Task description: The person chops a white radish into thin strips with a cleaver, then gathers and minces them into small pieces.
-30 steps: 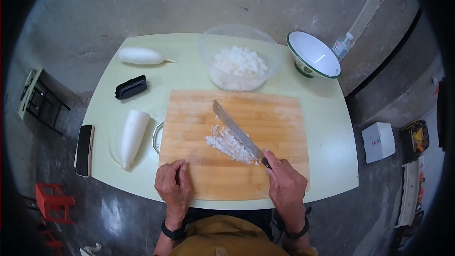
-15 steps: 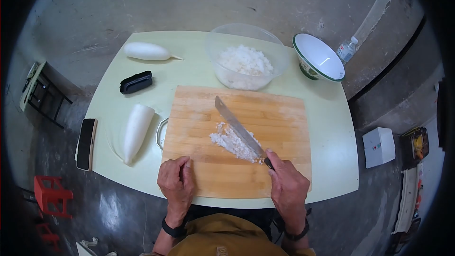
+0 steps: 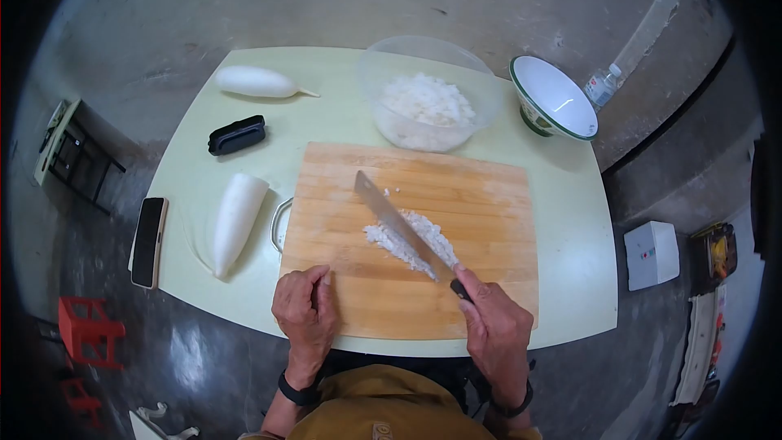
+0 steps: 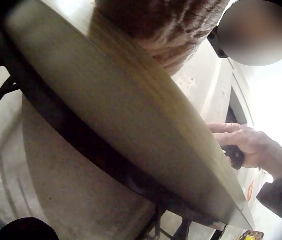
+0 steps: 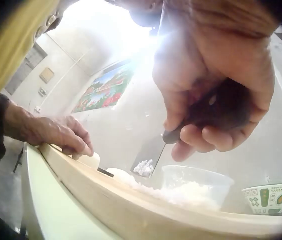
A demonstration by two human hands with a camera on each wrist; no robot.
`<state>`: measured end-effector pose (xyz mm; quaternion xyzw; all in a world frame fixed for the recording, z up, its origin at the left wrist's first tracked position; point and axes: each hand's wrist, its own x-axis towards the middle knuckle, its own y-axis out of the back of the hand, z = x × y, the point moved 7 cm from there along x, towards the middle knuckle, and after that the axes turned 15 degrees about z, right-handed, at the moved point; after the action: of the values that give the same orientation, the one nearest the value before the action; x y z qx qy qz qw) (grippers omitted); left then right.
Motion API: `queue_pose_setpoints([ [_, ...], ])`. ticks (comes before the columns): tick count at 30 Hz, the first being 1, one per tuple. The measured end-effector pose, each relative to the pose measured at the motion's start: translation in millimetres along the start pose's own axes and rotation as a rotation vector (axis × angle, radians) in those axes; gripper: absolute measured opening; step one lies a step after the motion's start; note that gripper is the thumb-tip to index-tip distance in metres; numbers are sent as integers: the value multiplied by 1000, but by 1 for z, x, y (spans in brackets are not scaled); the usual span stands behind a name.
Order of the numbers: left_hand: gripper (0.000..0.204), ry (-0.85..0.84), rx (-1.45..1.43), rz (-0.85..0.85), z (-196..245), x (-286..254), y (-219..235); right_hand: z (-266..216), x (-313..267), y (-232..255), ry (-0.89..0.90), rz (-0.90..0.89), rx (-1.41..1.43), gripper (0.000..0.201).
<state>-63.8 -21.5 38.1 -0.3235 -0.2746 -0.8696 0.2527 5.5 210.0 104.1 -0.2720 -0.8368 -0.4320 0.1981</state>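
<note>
My right hand grips the black handle of a kitchen knife. Its broad blade lies slanting over a strip of finely chopped white pieces on the wooden cutting board. White bits cling to the blade in the right wrist view, where the handle sits inside curled fingers. At the board's front left corner rests my left hand, loosely curled and holding nothing. Beyond the board, a clear plastic bowl contains a heap of white chopped pieces.
On the pale green table, left of the board, lie two white radishes, one cut and one whole. Near them are a black case and a phone. A green-rimmed bowl and a bottle stand back right.
The knife has shifted left across the chopped pieces, and more of them now show on the blade's right side. My left hand stays at the board's corner. The head view has tilted slightly.
</note>
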Motion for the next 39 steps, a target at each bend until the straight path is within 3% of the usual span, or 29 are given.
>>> queue_pose_setpoints([
  [8, 12, 1, 8, -11, 0, -1, -1, -13, -8, -24, -28, -136, 87, 47],
  [12, 11, 8, 3, -18, -1, -1, 0, -9, -3, -17, 10, -23, -21, 47],
  [18, 11, -14, -5, -3, 0, -1, 0, 0, -1, 3, -160, -14, -112, 45],
  [20, 11, -12, -9, 5, 1, 0, 0, -1, -1, 6, -26, 49, -112, 47],
  [33, 11, -8, 1, -7, 0, -1, -1, 0, 1, 9, 5, 106, -42, 48],
  [35, 11, 5, 7, -11, 0, -1, -1, 4, -3, -1, -18, -16, -85, 48],
  [39, 12, 1, 10, -12, -2, -2, -1, 1, -1, 6, -6, 36, -48, 48],
])
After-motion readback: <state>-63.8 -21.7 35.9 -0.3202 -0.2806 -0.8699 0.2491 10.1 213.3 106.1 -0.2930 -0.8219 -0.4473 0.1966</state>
